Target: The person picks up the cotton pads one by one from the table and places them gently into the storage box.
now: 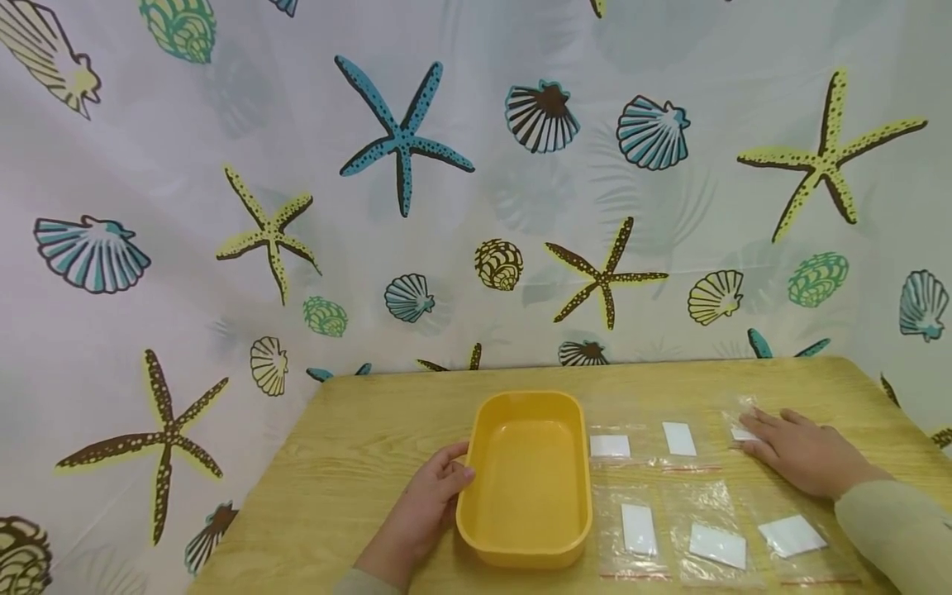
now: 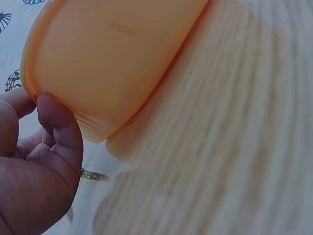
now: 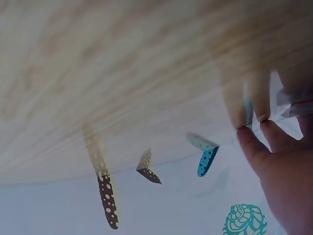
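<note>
In the head view a yellow tray (image 1: 528,487) lies on the table, and my left hand (image 1: 424,512) grips its left rim. The left wrist view shows the thumb of my left hand (image 2: 44,161) against the rim of the tray (image 2: 107,58), fingers beneath. My right hand (image 1: 806,450) rests with fairly straight fingers on a clear bag (image 1: 740,405) holding a white piece, partly covered by the fingers. In the right wrist view my right hand (image 3: 288,166) touches the table, with a bit of the bag (image 3: 298,108) beside it.
Right of the tray, several clear bags with white pieces lie in two rows, among them a back one (image 1: 679,439) and a front one (image 1: 717,545). The wooden table (image 1: 357,438) ends at a curtain (image 1: 461,240) printed with shells and starfish.
</note>
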The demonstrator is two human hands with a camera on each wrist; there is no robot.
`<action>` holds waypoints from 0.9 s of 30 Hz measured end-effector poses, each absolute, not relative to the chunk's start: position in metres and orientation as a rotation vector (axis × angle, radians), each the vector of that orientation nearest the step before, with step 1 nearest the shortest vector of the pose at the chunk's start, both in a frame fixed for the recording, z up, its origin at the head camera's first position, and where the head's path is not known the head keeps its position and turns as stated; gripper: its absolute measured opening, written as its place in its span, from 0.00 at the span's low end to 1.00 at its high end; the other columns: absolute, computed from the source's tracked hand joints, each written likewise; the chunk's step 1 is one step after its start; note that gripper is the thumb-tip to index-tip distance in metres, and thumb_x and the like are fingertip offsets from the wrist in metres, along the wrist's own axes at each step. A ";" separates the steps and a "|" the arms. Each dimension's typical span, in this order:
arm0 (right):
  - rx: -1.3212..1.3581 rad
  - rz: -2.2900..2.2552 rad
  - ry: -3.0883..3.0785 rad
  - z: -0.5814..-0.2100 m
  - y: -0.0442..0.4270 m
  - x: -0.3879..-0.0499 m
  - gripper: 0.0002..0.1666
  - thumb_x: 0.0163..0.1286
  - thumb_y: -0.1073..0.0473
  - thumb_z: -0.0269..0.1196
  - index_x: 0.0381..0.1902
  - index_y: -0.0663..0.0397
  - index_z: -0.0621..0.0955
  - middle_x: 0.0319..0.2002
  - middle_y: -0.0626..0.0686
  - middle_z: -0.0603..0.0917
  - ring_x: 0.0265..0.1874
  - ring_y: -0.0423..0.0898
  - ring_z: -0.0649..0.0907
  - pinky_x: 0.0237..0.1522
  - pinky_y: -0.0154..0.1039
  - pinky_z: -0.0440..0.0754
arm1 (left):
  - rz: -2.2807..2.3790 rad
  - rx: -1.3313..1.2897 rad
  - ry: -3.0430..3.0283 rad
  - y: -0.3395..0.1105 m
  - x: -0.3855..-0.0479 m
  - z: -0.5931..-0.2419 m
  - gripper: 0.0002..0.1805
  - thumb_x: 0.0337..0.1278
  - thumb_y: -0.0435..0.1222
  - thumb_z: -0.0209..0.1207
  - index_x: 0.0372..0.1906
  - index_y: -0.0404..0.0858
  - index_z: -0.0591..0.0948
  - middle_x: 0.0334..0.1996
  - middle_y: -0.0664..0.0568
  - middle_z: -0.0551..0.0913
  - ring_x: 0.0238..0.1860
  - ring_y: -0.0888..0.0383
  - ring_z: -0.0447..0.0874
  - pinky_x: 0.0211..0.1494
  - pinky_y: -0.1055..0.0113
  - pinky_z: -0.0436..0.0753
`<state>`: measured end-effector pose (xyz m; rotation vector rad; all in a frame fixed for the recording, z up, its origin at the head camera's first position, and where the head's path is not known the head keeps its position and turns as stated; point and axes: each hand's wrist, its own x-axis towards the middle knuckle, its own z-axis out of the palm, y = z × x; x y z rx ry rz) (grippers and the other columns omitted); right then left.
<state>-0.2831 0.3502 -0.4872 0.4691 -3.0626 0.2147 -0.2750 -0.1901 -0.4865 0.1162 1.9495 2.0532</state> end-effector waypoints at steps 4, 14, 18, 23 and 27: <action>0.509 0.125 -3.000 -0.483 0.350 -0.282 0.36 0.78 0.35 0.51 0.68 0.57 0.77 0.66 0.63 0.76 0.64 0.71 0.71 0.55 0.74 0.69 | 2.056 0.120 1.930 -0.190 -0.275 -0.488 0.35 0.71 0.40 0.61 0.76 0.34 0.61 0.43 0.46 0.77 0.40 0.56 0.81 0.44 0.64 0.84; 0.512 0.024 -2.902 -0.463 0.326 -0.277 0.35 0.78 0.36 0.53 0.68 0.54 0.77 0.67 0.59 0.76 0.68 0.67 0.68 0.61 0.72 0.66 | 2.071 0.134 1.919 -0.189 -0.273 -0.485 0.35 0.72 0.41 0.61 0.76 0.34 0.61 0.44 0.45 0.77 0.41 0.55 0.82 0.45 0.62 0.85; 0.549 0.017 -2.874 -0.454 0.310 -0.273 0.32 0.78 0.39 0.55 0.68 0.54 0.78 0.66 0.58 0.77 0.67 0.66 0.70 0.60 0.71 0.68 | 2.069 0.145 1.913 -0.190 -0.274 -0.485 0.34 0.73 0.41 0.59 0.76 0.35 0.61 0.46 0.45 0.78 0.44 0.54 0.83 0.47 0.61 0.85; 0.594 -0.006 -2.799 -0.446 0.291 -0.267 0.31 0.76 0.41 0.58 0.68 0.54 0.78 0.66 0.57 0.78 0.67 0.64 0.71 0.59 0.69 0.71 | 2.065 0.132 1.929 -0.191 -0.276 -0.486 0.34 0.73 0.41 0.60 0.76 0.35 0.62 0.46 0.44 0.78 0.45 0.54 0.82 0.49 0.61 0.85; 0.610 -0.003 -2.753 -0.442 0.278 -0.262 0.30 0.75 0.42 0.59 0.67 0.53 0.79 0.66 0.56 0.78 0.67 0.63 0.72 0.58 0.69 0.72 | 2.054 0.122 1.940 -0.190 -0.277 -0.486 0.35 0.72 0.41 0.60 0.76 0.35 0.62 0.46 0.44 0.78 0.44 0.54 0.82 0.48 0.62 0.85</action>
